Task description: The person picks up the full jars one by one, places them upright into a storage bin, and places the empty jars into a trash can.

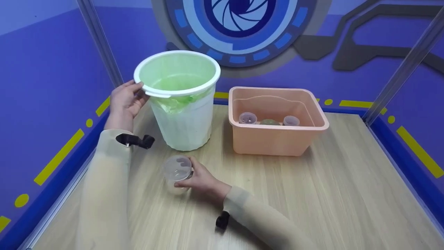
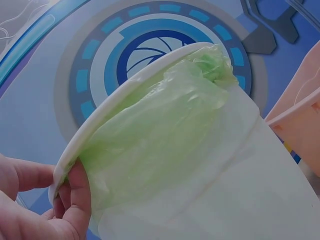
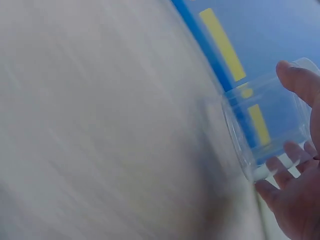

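Observation:
A white trash bin (image 1: 184, 128) stands on the table, lined with a translucent green plastic bag (image 1: 175, 104) folded out over its rim. My left hand (image 1: 124, 102) grips the bin's rim at its left side; the left wrist view shows fingers on both sides of the rim and the bag (image 2: 155, 135). In front of the bin, my right hand (image 1: 206, 182) holds a clear plastic cup (image 1: 177, 170) from its right side. Thumb and fingers reach around the cup wall in the right wrist view, where the cup (image 3: 270, 115) looks see-through.
To the right of the bin sits a pink plastic tub (image 1: 270, 140). Inside it are two clear cups, one on the left (image 1: 248, 118) and one on the right (image 1: 291, 121), with a greenish round thing (image 1: 269, 122) between them. Purple panels (image 1: 52, 86) wall in the wooden table.

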Available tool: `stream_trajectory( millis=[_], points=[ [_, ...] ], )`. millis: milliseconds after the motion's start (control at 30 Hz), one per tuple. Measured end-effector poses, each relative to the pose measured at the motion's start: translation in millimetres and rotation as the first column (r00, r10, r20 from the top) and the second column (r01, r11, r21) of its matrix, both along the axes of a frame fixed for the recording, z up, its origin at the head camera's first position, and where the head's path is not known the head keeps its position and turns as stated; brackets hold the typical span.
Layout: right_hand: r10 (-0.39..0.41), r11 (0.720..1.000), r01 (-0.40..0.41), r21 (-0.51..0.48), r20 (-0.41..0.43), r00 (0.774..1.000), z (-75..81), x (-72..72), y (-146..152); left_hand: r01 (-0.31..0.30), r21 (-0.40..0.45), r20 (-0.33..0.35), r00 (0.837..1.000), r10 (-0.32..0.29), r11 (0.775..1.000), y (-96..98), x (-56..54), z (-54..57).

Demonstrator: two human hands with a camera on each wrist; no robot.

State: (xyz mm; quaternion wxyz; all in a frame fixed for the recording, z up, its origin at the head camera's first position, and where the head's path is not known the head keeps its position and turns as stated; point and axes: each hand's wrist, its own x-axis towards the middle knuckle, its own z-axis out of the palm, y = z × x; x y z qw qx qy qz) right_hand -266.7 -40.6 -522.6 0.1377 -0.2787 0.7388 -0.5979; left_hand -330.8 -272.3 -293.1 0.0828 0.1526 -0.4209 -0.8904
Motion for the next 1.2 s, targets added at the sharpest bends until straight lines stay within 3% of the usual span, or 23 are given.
stream_trajectory(
  millis=[233,367,500,667,800,933,1067,1200],
  points=[
    [0.009,0.999,-0.012,-0.053,-0.056,0.998,42.6,-1.2,24.0,0.003,0.024,0.006,1.000,-0.003,1.000,-0.1,0.1,0.0],
    [0.009,0.993,-0.018,-0.114,-0.076,0.997,80.2,-4.8,36.0,0.010,0.017,0.000,1.000,-0.010,1.000,-1.0,-0.5,0.7],
    [-0.011,0.982,-0.015,-0.187,-0.140,0.990,128.3,-8.3,44.7,0.012,0.008,-0.006,1.000,-0.011,1.000,-1.3,-0.6,0.2],
    [-0.082,0.946,-0.017,-0.325,-0.290,0.953,190.5,-20.0,46.5,0.017,0.021,-0.009,1.000,-0.016,1.000,-2.0,-0.8,-1.8],
    [-0.220,0.920,0.079,-0.383,-0.339,0.915,229.6,-42.0,38.1,0.019,0.031,-0.009,1.000,-0.019,0.999,-1.6,-0.7,-1.5],
    [-0.297,0.923,0.184,-0.338,-0.319,0.900,245.2,-68.1,26.5,0.010,0.016,-0.013,1.000,-0.010,1.000,-1.6,-0.6,-1.9],
    [-0.327,0.938,0.268,-0.218,-0.304,0.895,241.7,-88.9,19.2,0.013,0.039,-0.013,1.000,-0.012,0.999,-1.5,-0.2,-1.9],
    [-0.323,0.943,0.284,-0.172,-0.274,0.906,234.3,-98.2,17.4,0.025,0.064,-0.021,0.999,-0.024,0.998,-1.7,0.4,-1.3]
  ],
)
